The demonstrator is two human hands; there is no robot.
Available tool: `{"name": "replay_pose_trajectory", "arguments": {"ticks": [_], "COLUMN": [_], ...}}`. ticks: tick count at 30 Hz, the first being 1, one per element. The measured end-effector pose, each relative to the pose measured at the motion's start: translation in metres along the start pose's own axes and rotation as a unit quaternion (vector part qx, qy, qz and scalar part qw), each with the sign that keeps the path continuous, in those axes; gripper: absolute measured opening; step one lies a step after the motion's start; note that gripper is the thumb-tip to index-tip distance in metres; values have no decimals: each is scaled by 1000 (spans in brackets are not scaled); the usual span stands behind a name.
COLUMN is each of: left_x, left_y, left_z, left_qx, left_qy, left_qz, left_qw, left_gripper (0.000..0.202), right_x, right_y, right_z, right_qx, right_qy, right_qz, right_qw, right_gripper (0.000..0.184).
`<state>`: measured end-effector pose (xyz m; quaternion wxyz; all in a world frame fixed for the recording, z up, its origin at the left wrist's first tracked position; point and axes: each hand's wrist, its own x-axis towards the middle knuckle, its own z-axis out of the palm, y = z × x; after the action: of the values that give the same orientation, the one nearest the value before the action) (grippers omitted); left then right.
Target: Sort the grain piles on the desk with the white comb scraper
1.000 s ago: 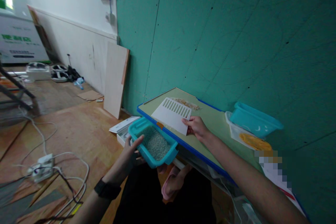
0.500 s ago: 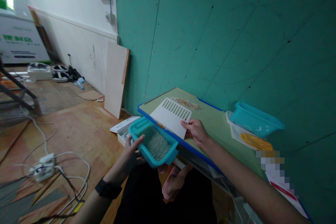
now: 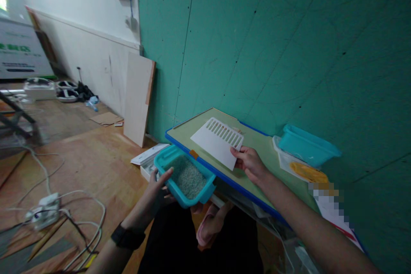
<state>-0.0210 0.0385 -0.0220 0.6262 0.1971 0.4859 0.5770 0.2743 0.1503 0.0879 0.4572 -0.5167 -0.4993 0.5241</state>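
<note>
My left hand [image 3: 156, 195] is closed around the left side of a teal plastic tub [image 3: 205, 195], thumb over its rim. Pale greyish granules [image 3: 190, 180] lie inside. The tub is just under the blue edge of a green-topped table [image 3: 272, 175]. In my right hand [image 3: 251, 163] is a flat white slotted scraper [image 3: 213, 147], gripped by its near right corner. It is over the tabletop, its slotted end towards the wall. A few loose grains [image 3: 236, 130] show beyond and through the slots; the scraper hides most of that spot.
Another teal tub [image 3: 308, 145] stands at the table's far right, by a white lid and a yellow cloth [image 3: 308, 173]. A green wall [image 3: 250, 51] rises behind. A board [image 3: 138, 98] leans there. Cables and a power strip [image 3: 45, 209] lie on the floor at left.
My right hand has drawn the scraper back from the table edge, towards the grains and slightly right. Grains seen along the edge above the tub are no longer visible there. My left hand still holds the tub.
</note>
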Motion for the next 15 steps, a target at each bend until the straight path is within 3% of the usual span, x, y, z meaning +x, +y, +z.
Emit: {"name": "replay_pose_trajectory", "arguments": {"ticks": [2, 5, 7, 9, 12, 15], "left_x": [3, 8, 10, 11, 11, 14], "left_y": [-2, -6, -7, -7, -7, -9], "left_z": [-3, -5, -5, -4, -3, -5], "left_qx": [9, 11, 12, 10, 9, 13], "left_qy": [-9, 0, 6, 12, 27, 40], "left_qz": [3, -5, -10, -9, -8, -9], "left_qw": [1000, 1000, 1000, 1000, 1000, 999], "left_gripper": [92, 91, 91, 87, 78, 73], "right_x": [5, 21, 35, 48, 64, 80], "right_y": [-6, -16, -19, -17, -11, -5], "right_z": [-30, -85, -119, -145, -165, -168], "right_qx": [-8, -77, -164, -286, -394, -428], "right_qy": [49, 184, 270, 315, 348, 360], "right_qz": [-24, -72, -108, -142, -132, -104], "right_qw": [998, 977, 943, 894, 841, 823], "right_gripper": [35, 30, 30, 33, 27, 17]}}
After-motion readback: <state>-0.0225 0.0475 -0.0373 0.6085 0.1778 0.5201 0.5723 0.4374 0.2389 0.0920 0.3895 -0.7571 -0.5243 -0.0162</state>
